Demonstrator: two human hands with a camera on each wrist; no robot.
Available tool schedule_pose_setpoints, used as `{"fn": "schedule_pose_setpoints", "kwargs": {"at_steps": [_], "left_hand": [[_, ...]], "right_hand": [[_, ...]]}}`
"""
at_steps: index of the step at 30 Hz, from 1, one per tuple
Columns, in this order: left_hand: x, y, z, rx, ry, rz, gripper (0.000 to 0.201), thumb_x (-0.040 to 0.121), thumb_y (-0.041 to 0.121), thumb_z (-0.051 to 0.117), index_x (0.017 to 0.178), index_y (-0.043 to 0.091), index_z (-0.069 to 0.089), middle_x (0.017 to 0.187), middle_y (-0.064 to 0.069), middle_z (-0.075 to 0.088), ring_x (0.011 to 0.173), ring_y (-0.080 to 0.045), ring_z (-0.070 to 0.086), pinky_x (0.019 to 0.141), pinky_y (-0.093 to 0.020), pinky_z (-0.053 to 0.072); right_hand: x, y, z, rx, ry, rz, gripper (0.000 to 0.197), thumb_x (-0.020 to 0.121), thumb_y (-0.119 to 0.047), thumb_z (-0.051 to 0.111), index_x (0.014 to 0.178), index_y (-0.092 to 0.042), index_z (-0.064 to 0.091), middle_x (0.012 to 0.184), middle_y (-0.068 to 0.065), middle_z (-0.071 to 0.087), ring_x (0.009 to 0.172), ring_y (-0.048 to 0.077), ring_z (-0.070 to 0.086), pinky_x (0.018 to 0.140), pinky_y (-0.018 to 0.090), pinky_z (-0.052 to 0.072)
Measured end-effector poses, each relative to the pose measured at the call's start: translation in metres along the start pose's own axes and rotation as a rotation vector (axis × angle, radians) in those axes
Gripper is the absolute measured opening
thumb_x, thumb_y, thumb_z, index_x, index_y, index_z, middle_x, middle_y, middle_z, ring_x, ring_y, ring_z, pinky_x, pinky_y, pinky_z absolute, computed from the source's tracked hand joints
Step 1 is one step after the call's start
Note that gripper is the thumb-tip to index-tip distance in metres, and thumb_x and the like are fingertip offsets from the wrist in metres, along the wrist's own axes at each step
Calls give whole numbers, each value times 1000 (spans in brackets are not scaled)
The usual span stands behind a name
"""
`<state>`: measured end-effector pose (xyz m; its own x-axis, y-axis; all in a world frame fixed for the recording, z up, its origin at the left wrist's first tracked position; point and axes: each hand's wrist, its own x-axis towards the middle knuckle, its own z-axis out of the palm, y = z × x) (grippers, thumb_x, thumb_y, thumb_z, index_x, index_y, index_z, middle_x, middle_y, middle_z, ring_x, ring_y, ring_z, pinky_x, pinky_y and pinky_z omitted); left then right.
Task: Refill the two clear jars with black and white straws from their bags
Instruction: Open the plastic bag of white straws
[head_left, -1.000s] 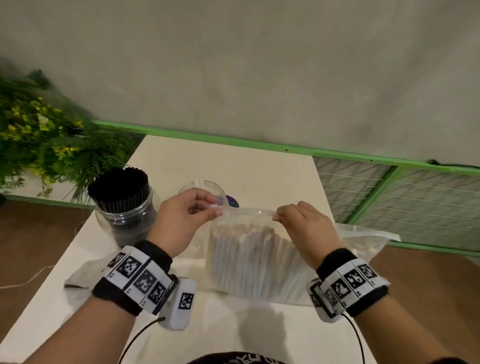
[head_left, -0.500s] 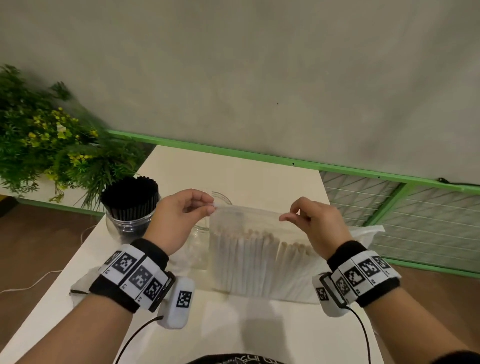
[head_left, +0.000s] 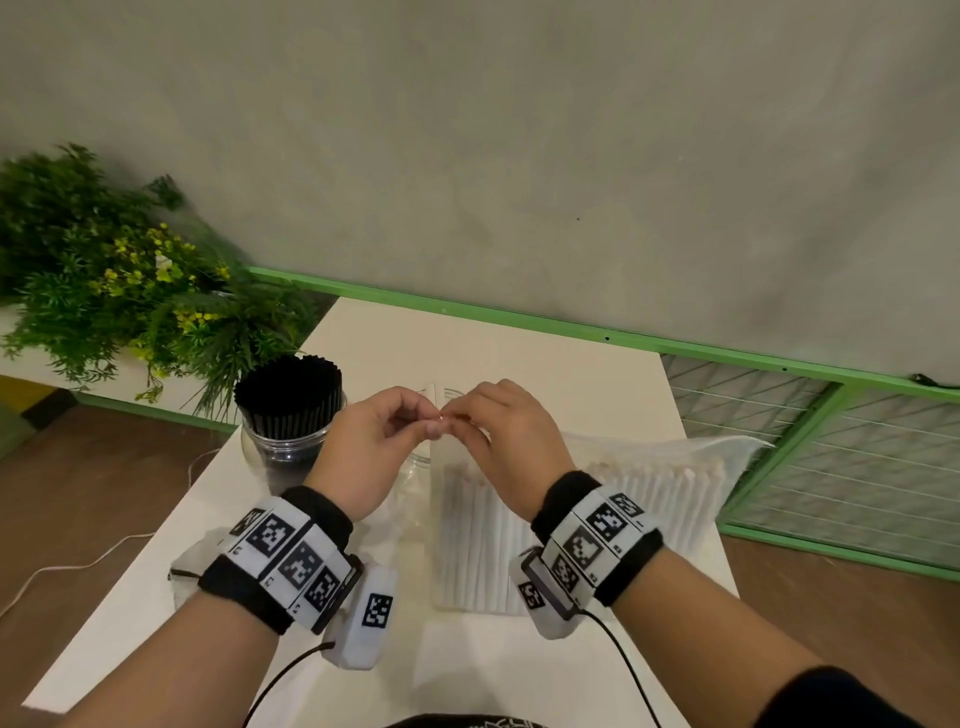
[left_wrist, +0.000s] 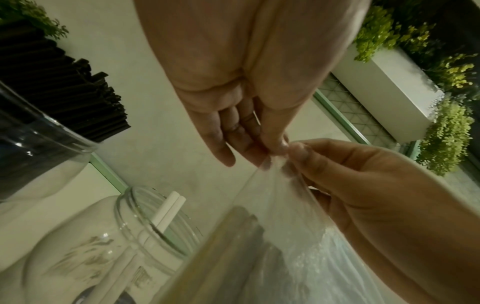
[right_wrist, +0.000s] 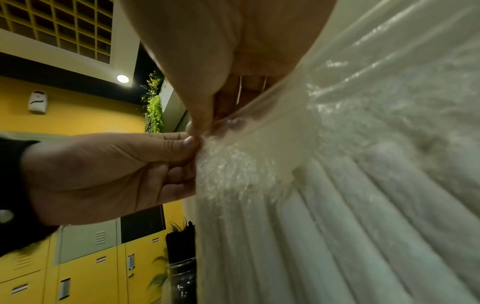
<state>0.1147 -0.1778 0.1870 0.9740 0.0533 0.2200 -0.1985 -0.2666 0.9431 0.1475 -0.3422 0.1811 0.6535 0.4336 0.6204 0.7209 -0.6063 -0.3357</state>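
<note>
A clear bag of white straws (head_left: 587, 514) stands on the white table (head_left: 519, 364). My left hand (head_left: 428, 426) and right hand (head_left: 460, 415) meet at the bag's top left corner, and each pinches the plastic edge there. The left wrist view shows both thumbs and fingers closed on the bag's edge (left_wrist: 275, 164). Left of the hands, a clear jar (head_left: 280, 447) is packed with black straws (head_left: 288, 387). A second clear jar (left_wrist: 145, 226), mostly hidden behind my hands in the head view, holds two white straws (left_wrist: 168, 209).
A flattened plastic bag (head_left: 189, 566) lies on the table under my left wrist. A planter of green foliage (head_left: 119, 291) stands to the left of the table. A green railing (head_left: 727, 353) with mesh runs behind and to the right. A cable (head_left: 78, 566) trails on the floor.
My hands were spread apart along the bag's top edge. The right hand has slid left to meet the left hand at the corner.
</note>
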Motion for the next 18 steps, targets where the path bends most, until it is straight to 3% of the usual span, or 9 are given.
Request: {"fn": "schedule_pose_setpoints", "kwargs": {"at_steps": [4, 6, 11, 14, 18], "left_hand": [[0, -1, 3, 109, 23, 25, 17, 84, 4, 67, 78, 20, 64, 74, 1, 70, 74, -8, 64, 73, -18, 50], [2, -1, 2, 165, 51, 42, 19, 85, 6, 66, 78, 23, 62, 72, 3, 68, 71, -3, 61, 69, -12, 47], [7, -9, -18, 185, 104, 17, 21, 88, 7, 63, 79, 25, 60, 76, 3, 68, 69, 0, 59, 67, -7, 44], [6, -17, -26, 215, 118, -15, 19, 89, 9, 62, 81, 26, 58, 79, 3, 68, 74, -2, 60, 71, -11, 42], [6, -24, -30, 211, 162, -44, 17, 91, 10, 60, 82, 24, 57, 79, 4, 66, 75, 1, 59, 69, -10, 42]], "right_hand": [[3, 5, 5, -145, -77, -29, 26, 94, -29, 43, 88, -15, 64, 83, 0, 61, 72, 23, 52, 64, 35, 42], [0, 15, -1, -218, -105, -7, 27, 94, -29, 36, 88, -16, 59, 84, -1, 57, 72, 21, 50, 66, 31, 34], [-30, 79, -43, -396, -135, 204, 5, 94, -15, 54, 93, -17, 58, 88, -2, 55, 77, 16, 42, 74, 37, 42], [-48, 108, -70, -510, -153, 333, 9, 92, -13, 55, 100, -16, 60, 95, 1, 56, 86, 21, 48, 82, 39, 42], [-63, 133, -93, -586, -124, 478, 17, 92, -13, 50, 103, -9, 61, 102, 10, 55, 95, 31, 48, 83, 41, 41]]}}
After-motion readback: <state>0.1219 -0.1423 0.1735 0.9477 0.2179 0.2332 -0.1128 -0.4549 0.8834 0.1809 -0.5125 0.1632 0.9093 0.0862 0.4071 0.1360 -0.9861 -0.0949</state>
